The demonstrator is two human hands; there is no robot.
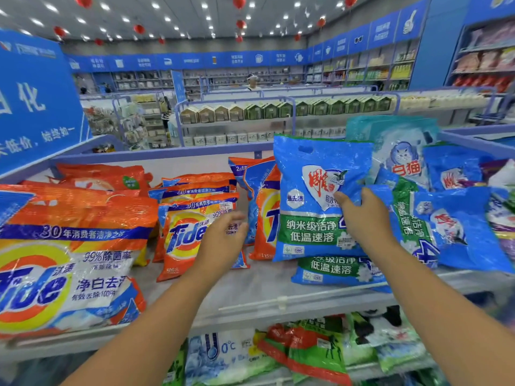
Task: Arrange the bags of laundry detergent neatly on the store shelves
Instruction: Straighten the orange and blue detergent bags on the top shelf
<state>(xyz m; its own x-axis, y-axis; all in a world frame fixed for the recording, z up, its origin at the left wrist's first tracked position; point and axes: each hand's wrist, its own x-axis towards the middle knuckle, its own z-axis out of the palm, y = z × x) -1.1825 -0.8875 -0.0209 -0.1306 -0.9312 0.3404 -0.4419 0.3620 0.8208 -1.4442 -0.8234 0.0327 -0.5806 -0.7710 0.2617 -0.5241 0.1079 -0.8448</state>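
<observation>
Blue detergent bag point(315, 218) upright, right hand point(365, 218) gripping its right edge

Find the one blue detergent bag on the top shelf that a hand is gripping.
The upright blue bag mid-shelf: the right hand grips its right edge. The other blue bags lie or lean untouched to its right.

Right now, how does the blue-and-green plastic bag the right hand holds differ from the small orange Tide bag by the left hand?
The blue-and-green plastic detergent bag stands upright, gripped at its edge by the right hand; the small orange Tide bag leans back on a stack, with the left hand open in front of it. The blue-and-green bag looks larger. It carries a red-and-white shield logo; the Tide bag has a yellow bullseye. Both are glossy detergent bags on the top shelf.
</observation>
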